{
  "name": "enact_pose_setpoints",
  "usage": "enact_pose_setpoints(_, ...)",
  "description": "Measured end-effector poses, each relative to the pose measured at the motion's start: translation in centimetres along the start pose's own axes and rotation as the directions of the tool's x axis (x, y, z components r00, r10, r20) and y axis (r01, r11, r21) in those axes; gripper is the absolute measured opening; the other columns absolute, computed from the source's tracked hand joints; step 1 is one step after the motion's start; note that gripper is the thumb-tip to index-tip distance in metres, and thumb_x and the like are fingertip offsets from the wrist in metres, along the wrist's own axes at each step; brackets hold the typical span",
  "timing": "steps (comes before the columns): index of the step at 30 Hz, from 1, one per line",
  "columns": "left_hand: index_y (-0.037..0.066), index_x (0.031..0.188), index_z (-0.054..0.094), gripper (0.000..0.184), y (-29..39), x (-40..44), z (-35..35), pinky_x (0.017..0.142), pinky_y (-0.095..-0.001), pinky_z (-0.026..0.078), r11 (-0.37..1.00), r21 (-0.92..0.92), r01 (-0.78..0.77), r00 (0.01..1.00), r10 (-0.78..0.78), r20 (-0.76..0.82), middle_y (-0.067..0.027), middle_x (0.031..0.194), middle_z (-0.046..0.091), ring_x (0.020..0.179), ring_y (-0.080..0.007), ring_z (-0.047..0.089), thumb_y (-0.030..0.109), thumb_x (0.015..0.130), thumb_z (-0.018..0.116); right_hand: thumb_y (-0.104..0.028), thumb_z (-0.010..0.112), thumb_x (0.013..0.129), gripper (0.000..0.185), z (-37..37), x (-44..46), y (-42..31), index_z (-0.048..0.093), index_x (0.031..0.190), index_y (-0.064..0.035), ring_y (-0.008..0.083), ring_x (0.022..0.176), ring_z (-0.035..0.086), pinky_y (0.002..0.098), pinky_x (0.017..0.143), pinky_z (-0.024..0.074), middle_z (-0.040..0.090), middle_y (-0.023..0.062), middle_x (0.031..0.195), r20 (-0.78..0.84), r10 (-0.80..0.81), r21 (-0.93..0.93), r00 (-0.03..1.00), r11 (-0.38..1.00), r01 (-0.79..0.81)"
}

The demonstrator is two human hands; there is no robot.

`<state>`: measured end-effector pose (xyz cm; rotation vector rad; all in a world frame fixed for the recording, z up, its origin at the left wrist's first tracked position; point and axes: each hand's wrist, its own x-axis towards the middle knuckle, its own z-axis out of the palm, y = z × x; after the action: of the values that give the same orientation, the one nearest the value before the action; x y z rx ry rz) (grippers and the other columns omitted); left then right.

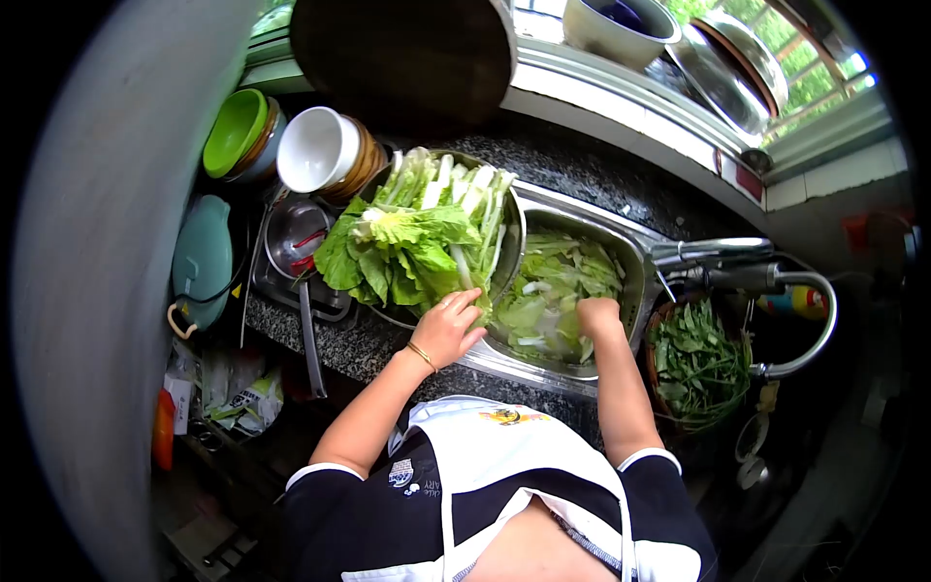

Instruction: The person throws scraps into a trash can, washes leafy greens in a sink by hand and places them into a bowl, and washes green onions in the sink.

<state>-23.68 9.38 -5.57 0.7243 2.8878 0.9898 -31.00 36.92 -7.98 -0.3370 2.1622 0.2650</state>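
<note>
A heap of green leafy lettuce (407,233) with pale stalks fills a round metal basin (516,242) over the left part of the sink. My left hand (448,328), a gold bangle on its wrist, rests at the near edge of the heap. Its fingers are stretched out and touch the leaves. In the right part, torn leaves (553,291) float in water inside the metal sink (630,267). My right hand (597,316) is at the sink's right side, its fingers curled down among those leaves. Whatever they hold is hidden.
A faucet (708,250) reaches in from the right, beside a basket of dark green leaves (700,359). Left of the basin are stacked bowls (315,145), a small pan (294,236) with red chillies and a teal lid-like item (204,257). Pots (621,34) line the windowsill.
</note>
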Motion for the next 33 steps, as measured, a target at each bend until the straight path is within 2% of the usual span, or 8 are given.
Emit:
enact_pose_setpoints(1, 0.001, 0.082, 0.057, 0.021, 0.2, -0.1, 0.0, 0.088, -0.0379, 0.043, 1.0, -0.012, -0.013, 1.0, 0.014, 0.025, -0.0148, 0.112, 0.055, 0.101, -0.0322, 0.052, 0.019, 0.074, 0.063, -0.029, 0.062, 0.076, 0.035, 1.6, 0.3, 0.4, 0.061, 0.104, -0.0085, 0.0289, 0.094, 0.058, 0.039, 0.078, 0.0468, 0.062, 0.0136, 0.1, -0.052, -0.046, 0.342, 0.998, 0.938, 0.061)
enact_pose_setpoints(6, 0.001, 0.085, 0.056, 0.018, 2.0, 1.2, -2.4, 0.089, -0.037, 0.043, 0.987, 0.049, -0.152, 0.982, 0.145, 0.119, -0.0153, 0.11, 0.055, 0.105, -0.0309, 0.052, 0.003, 0.067, 0.058, -0.028, 0.061, 0.077, 0.029, 4.8, 5.5, 0.1, 0.061, 0.098, -0.0086, 0.0308, 0.09, 0.059, 0.0408, 0.075, 0.0468, 0.062, 0.0138, 0.097, -0.361, 0.123, 0.517, 0.924, 0.851, 0.089)
enact_pose_setpoints(11, 0.0, 0.1, 0.055, 0.04, 2.7, 3.5, -3.0, 0.092, -0.0382, 0.041, 0.999, 0.054, 0.002, 0.997, -0.006, 0.071, -0.0168, 0.113, 0.053, 0.11, -0.0317, 0.049, 0.029, 0.074, 0.064, -0.03, 0.059, 0.08, 0.033, 3.3, 11.4, -1.8, 0.057, 0.103, -0.0074, 0.0321, 0.093, 0.057, 0.0411, 0.077, 0.0453, 0.06, 0.0153, 0.103, -0.637, 0.21, 0.546, 0.742, 0.802, 0.242)
enact_pose_setpoints(16, -0.007, 0.113, 0.047, 0.064, 2.4, 5.5, 0.1, 0.092, -0.0384, 0.039, 0.937, 0.244, 0.25, 0.935, -0.299, 0.191, -0.0209, 0.119, 0.045, 0.112, -0.0348, 0.041, 0.044, 0.077, 0.059, -0.041, 0.059, 0.078, 0.054, 3.4, 19.2, -3.3, 0.047, 0.116, -0.0049, 0.0371, 0.104, 0.051, 0.0423, 0.086, 0.0414, 0.054, 0.0211, 0.113, 0.052, 0.739, 0.998, 0.672, -0.063, -0.008)
enact_pose_setpoints(20, -0.004, 0.117, 0.046, 0.053, 3.7, 6.5, 0.1, 0.085, -0.0401, 0.041, 0.938, 0.31, 0.155, 0.981, -0.183, 0.063, -0.0193, 0.112, 0.048, 0.1, -0.0332, 0.046, 0.022, 0.075, 0.064, -0.035, 0.065, 0.071, 0.056, 5.6, 23.2, -2.8, 0.052, 0.109, 0.0034, 0.0396, 0.095, 0.056, 0.0425, 0.083, 0.0433, 0.058, 0.0274, 0.098, -0.103, 0.652, 0.981, 0.752, -0.06, 0.186)
enact_pose_setpoints(26, 0.007, 0.116, 0.054, 0.043, 3.0, 6.7, 0.4, 0.071, -0.0359, 0.047, 0.951, 0.307, 0.038, 0.997, -0.055, 0.048, -0.015, 0.096, 0.053, 0.083, -0.0274, 0.053, 0.004, 0.073, 0.058, -0.023, 0.066, 0.072, 0.046, 7.6, 20.6, -1.1, 0.052, 0.108, 0.0014, 0.0387, 0.092, 0.058, 0.0415, 0.081, 0.0452, 0.061, 0.023, 0.097, 0.056, 0.606, 0.989, 0.793, 0.076, -0.128)
enact_pose_setpoints(29, 0.007, 0.108, 0.058, 0.034, 1.1, 6.9, 1.3, 0.068, -0.0358, 0.047, 0.945, 0.307, 0.115, 0.987, -0.144, 0.073, -0.0152, 0.093, 0.054, 0.08, -0.0297, 0.053, 0.003, 0.075, 0.055, -0.018, 0.06, 0.082, 0.046, 5.8, 14.5, 0.0, 0.04, 0.122, -0.0042, 0.0199, 0.089, 0.057, 0.0341, 0.073, 0.0479, 0.057, 0.0074, 0.096, -0.063, 0.185, 0.911, 0.981, -0.391, 0.132)
enact_pose_setpoints(33, 0.005, 0.105, 0.058, 0.029, 1.7, 7.4, 1.2, 0.069, -0.0358, 0.047, 0.935, 0.325, 0.144, 0.979, -0.183, 0.092, -0.0136, 0.094, 0.055, 0.083, -0.0292, 0.054, 0.002, 0.075, 0.055, -0.015, 0.055, 0.085, 0.039, 5.2, 7.6, -0.2, 0.041, 0.121, -0.0077, 0.0164, 0.088, 0.055, 0.0322, 0.073, 0.048, 0.053, 0.0063, 0.096, -0.244, 0.273, 0.688, 0.93, -0.628, 0.365)
